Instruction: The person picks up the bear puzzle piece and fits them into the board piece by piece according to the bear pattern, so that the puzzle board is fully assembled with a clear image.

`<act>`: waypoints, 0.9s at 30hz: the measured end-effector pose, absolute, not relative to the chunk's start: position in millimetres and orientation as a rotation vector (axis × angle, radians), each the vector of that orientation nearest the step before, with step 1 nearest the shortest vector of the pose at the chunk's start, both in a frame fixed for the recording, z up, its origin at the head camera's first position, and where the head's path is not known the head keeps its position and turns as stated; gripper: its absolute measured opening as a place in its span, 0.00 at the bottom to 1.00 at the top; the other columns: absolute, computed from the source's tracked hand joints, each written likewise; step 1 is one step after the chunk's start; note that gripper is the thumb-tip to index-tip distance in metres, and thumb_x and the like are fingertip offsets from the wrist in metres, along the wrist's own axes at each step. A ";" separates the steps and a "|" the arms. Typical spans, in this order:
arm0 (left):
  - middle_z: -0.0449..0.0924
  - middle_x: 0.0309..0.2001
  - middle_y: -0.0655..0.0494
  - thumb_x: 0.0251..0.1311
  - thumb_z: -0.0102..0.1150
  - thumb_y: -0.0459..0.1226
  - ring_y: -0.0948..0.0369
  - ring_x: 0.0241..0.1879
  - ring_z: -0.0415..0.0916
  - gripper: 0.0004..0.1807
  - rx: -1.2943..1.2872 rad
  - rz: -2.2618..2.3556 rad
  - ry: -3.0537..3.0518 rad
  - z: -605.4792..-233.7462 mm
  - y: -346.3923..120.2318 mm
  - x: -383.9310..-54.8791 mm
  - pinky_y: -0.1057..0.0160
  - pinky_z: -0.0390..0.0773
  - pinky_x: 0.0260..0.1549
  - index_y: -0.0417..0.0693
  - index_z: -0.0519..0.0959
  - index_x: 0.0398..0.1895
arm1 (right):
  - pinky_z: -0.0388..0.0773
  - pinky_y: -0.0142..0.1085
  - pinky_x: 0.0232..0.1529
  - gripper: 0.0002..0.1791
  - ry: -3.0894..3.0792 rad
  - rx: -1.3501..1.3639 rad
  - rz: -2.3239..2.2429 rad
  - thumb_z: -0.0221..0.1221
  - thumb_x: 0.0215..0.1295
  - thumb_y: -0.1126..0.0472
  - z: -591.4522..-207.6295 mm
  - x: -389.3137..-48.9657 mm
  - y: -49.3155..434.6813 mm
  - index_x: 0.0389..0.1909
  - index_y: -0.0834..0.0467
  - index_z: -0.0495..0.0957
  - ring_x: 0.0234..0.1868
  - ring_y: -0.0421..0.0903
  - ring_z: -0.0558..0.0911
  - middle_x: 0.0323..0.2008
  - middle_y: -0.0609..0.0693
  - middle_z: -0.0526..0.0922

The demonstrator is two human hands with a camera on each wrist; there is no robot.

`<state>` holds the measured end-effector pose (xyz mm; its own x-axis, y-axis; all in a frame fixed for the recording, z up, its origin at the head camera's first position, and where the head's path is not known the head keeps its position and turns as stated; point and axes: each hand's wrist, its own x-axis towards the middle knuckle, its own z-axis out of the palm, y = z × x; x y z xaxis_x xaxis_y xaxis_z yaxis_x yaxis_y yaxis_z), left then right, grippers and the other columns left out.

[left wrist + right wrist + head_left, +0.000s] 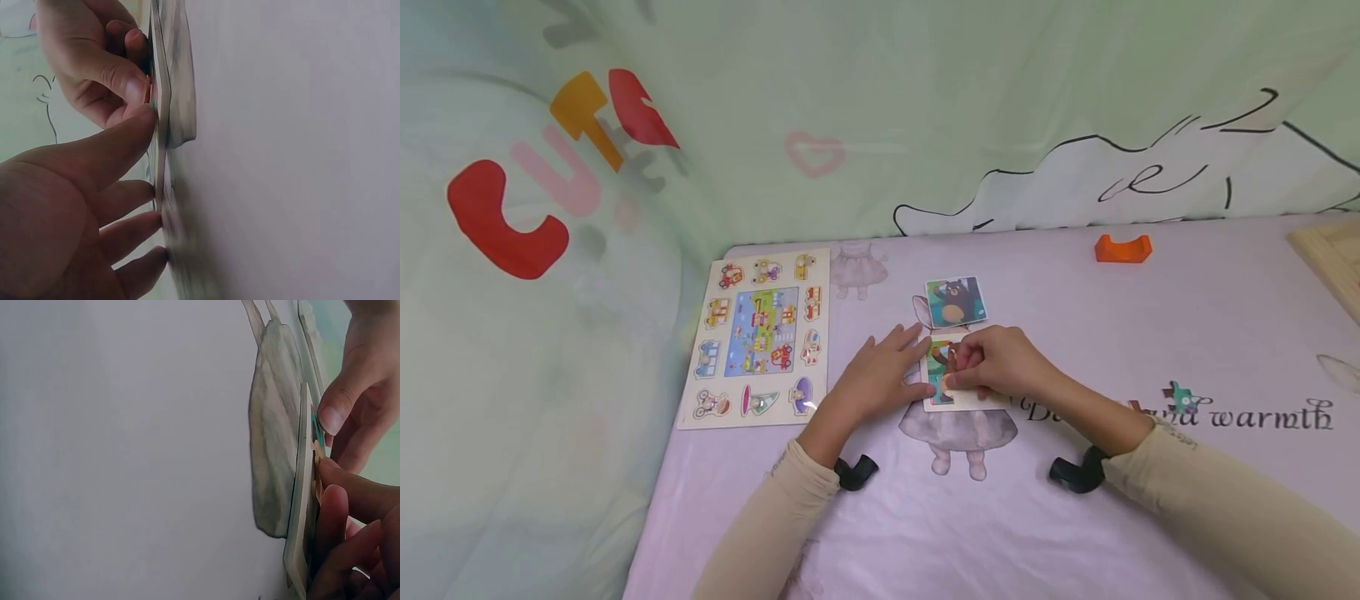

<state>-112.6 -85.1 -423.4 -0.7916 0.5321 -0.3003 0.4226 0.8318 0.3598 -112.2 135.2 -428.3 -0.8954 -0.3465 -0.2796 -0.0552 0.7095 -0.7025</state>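
Note:
A small wooden jigsaw board (962, 406) with a partly assembled bear picture lies on the table before me. My left hand (883, 375) rests at its left edge, fingers extended and thumb touching the picture. With thumb and bent fingers, my right hand (1006, 360) pinches a puzzle piece (319, 484) right at the board's surface, its fingers hiding much of the picture's right half. In the left wrist view, both thumbs come close together over the board (164, 94). A square bear picture card (956, 302) lies just beyond the board.
At left is a vehicle peg puzzle (692, 419). A loose teal puzzle piece (1183, 398) lies to the right, beyond my right forearm. An orange block (1122, 249) sits farther back, with a wooden tray (1326, 254) at the right edge. Black curved parts (856, 473) show by both wrists.

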 end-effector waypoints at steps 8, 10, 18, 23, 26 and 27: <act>0.52 0.82 0.59 0.64 0.64 0.56 0.54 0.82 0.47 0.42 0.688 0.343 2.634 -423.7 -81.9 -112.8 0.43 0.51 0.77 0.57 0.62 0.79 | 0.67 0.35 0.27 0.15 2.515 -0.296 -0.994 0.76 0.55 0.54 -428.3 -113.5 134.0 0.24 0.54 0.79 0.17 0.42 0.80 0.15 0.45 0.77; 0.52 0.82 0.59 0.64 0.65 0.57 0.54 0.82 0.48 0.42 0.678 0.329 2.638 -423.8 -80.6 -113.6 0.43 0.52 0.77 0.57 0.62 0.79 | 0.67 0.35 0.27 0.15 2.513 -0.292 -0.991 0.76 0.55 0.54 -428.2 -113.7 134.2 0.24 0.54 0.79 0.17 0.42 0.81 0.15 0.45 0.77; 0.54 0.81 0.58 0.62 0.66 0.56 0.53 0.81 0.51 0.43 0.650 0.278 2.636 -418.4 -74.8 -116.1 0.44 0.57 0.76 0.57 0.63 0.78 | 0.66 0.35 0.26 0.16 2.513 -0.291 -0.981 0.76 0.54 0.53 -427.0 -114.2 133.4 0.23 0.54 0.79 0.17 0.41 0.80 0.14 0.45 0.77; 0.54 0.81 0.58 0.63 0.66 0.55 0.53 0.81 0.50 0.43 0.636 0.289 2.622 -416.3 -74.0 -115.7 0.44 0.57 0.76 0.57 0.63 0.78 | 0.65 0.35 0.25 0.16 2.512 -0.280 -0.966 0.76 0.53 0.52 -428.1 -114.5 133.2 0.23 0.53 0.79 0.17 0.42 0.80 0.14 0.45 0.77; 0.54 0.81 0.58 0.63 0.66 0.56 0.53 0.81 0.50 0.43 0.635 0.282 2.623 -416.3 -73.6 -115.7 0.44 0.57 0.76 0.58 0.63 0.78 | 0.64 0.35 0.24 0.16 2.505 -0.264 -0.969 0.76 0.53 0.52 -428.8 -114.7 132.8 0.23 0.53 0.79 0.17 0.43 0.81 0.14 0.45 0.77; 0.54 0.81 0.58 0.63 0.66 0.56 0.53 0.81 0.50 0.42 0.634 0.278 2.625 -416.3 -73.3 -115.7 0.44 0.57 0.75 0.58 0.63 0.78 | 0.64 0.35 0.24 0.16 2.503 -0.258 -0.971 0.76 0.53 0.52 -429.0 -114.7 132.8 0.23 0.53 0.79 0.17 0.43 0.81 0.14 0.45 0.77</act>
<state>-115.7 -73.3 -416.3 -0.8061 0.4736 -0.3549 0.3888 0.8759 0.2857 -114.7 132.8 -429.0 -0.8855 -0.3235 -0.3336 -0.0139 0.7361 -0.6768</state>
